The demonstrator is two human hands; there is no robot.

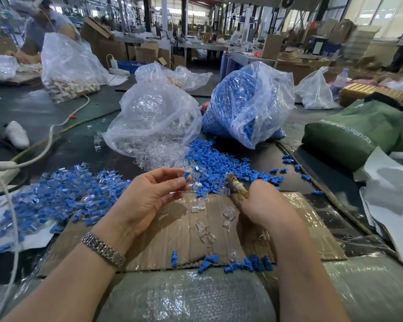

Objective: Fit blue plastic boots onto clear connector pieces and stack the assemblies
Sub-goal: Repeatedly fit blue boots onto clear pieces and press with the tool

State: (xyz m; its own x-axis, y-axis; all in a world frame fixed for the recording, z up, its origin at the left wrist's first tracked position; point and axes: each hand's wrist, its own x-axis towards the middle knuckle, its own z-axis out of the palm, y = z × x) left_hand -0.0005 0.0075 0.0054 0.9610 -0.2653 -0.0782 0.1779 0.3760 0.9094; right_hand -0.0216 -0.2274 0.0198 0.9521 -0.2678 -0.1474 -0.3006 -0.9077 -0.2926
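So right now I've got one blue boot (187, 175) pinched together with a clear connector piece (180, 176) at the tips of my left hand (147, 201), thumb and fingers curled around the pair, held up over the far edge of the cardboard sheet (172, 231). Looks to me like the fitting step: boot is on or going on, can't quite tell if it's fully seated.

My right hand (263, 205) is wrapped around a little stick tool (236, 185), tip pointing at the left fingertips but not touching the part yet. My guess is the next move is bringing that tip in to push the boot home, which needs the left pinch kept steady so the clear piece doesn't twist.

Spare clear pieces (205, 226) are loose in the middle of the cardboard, and a few blue boots (254, 263) sit along its near edge. Just past the far edge is the big scatter of loose boots (219, 166). Off the cardboard's left edge is the pile of finished assemblies (63, 191), which is where this one should go after.

Further back on the tabletop: the clear bag of connectors (154, 119), the bag of blue boots (249, 105) right beside it, and a green bag (356, 129) off toward the right edge.
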